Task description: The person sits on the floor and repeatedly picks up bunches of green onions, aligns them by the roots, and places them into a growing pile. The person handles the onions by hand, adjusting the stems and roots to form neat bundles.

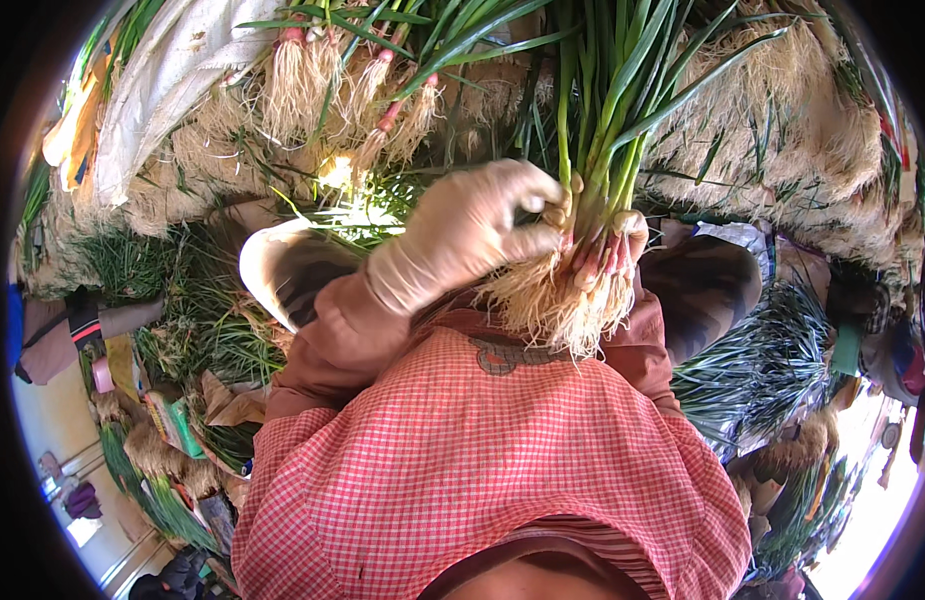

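Observation:
A bunch of green garlic [604, 170] stands upright in front of me, long green leaves up, pinkish bulbs and pale stringy roots hanging below. My right hand [630, 232] is wrapped round it at the bulbs; most of that hand is hidden behind the stalks. From the left, my gloved left hand [472, 232] reaches to the bunch's left side, thumb and fingers pinched at an outer stalk just above the roots. Loose green garlic plants [382, 70] with reddish bulbs lie beyond my left hand.
Heaped roots and plants [772, 120] spread across the far side. A white sheet [172, 90] drapes over the far left. My knees [292, 270] flank the work. More green leaves [762, 350] are piled at the right, and cut greens [202, 330] at the left.

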The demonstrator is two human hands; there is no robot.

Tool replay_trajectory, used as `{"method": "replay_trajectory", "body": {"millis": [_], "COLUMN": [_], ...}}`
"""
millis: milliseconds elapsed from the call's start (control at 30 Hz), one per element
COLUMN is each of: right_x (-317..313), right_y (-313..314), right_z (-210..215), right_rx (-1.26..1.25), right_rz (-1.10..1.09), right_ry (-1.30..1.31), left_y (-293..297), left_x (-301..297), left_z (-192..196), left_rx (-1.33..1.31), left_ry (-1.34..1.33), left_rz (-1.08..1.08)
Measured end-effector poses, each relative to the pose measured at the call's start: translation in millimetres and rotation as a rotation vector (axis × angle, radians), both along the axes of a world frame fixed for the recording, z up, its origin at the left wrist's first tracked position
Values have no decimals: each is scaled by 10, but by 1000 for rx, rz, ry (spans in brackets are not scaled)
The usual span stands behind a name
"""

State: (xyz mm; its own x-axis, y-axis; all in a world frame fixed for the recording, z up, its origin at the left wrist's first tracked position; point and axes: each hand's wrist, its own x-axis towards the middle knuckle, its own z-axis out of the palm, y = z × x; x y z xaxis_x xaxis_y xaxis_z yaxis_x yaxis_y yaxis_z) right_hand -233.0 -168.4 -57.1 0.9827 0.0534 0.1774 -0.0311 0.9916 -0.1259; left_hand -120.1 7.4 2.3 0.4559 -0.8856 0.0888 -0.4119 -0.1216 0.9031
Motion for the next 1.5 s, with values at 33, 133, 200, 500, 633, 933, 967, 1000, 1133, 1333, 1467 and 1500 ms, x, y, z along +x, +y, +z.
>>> {"method": "replay_trajectory", "body": {"millis": [33,133,200,500,633,933,967,1000,1133,1333,1467,1500], "right_x": [-11,34,82,140,173,155,150,148,162,102,2,-9], "right_y": [-7,29,63,108,80,6,1,-7,-21,-98,-190,-213], "right_z": [15,35,39,66,84,49,47,47,36,81,163,175], "right_rx": [20,9,33,20,0,-111,-114,-126,17,-92,-100,-103], "right_rz": [23,13,-13,-33,-61,-60,-49,-54,22,56,37,34], "right_ry": [-25,46,-31,-46,-31,-36,-35,-8,-50,65,-94,-111], "left_y": [-40,-135,-125,135,16,802,843,842,587,-32,-40,-25], "left_x": [-86,-267,-269,-128,-370,196,198,198,277,773,782,730], "left_z": [13,52,107,317,181,443,466,490,563,467,393,371], "left_rx": [-25,-106,25,-111,-97,142,253,334,241,412,-200,-294], "left_ry": [-259,-399,-405,-179,-587,644,-122,-834,-538,-643,28,397], "left_rz": [31,79,97,-145,-19,-219,-106,-50,558,664,671,633]}}
